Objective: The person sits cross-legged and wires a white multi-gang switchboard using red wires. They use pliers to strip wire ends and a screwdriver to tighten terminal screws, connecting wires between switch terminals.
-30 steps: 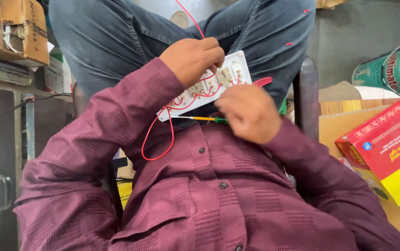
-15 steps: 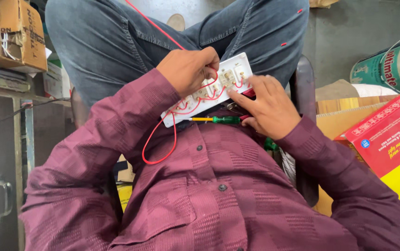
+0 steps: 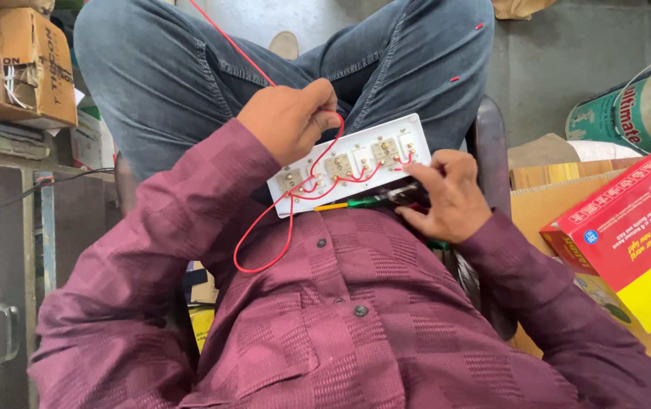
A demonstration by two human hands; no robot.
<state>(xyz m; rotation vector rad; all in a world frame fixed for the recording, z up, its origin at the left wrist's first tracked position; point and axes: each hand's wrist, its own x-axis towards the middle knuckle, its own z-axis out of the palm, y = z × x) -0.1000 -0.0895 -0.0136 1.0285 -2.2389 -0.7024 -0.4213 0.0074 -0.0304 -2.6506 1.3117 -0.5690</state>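
A white switch plate (image 3: 356,163) lies back-side up on my lap, with several brass terminals linked by red wire. My left hand (image 3: 289,120) is closed on the red wire (image 3: 265,235) at the plate's upper left edge; the wire loops down over my maroon shirt and runs up across my jeans. My right hand (image 3: 450,195) rests at the plate's lower right corner, fingers spread, touching a green-and-yellow screwdriver (image 3: 356,203) that lies along the plate's lower edge.
A red and yellow carton (image 3: 628,235) sits at the right on brown cardboard. A tin can (image 3: 628,106) stands behind it. Cardboard boxes (image 3: 15,60) rest on a grey metal cabinet (image 3: 0,303) at the left.
The plate and both hands sit slightly higher on my lap. My right hand has opened and slid to the plate's lower right corner. My left hand keeps the red wire.
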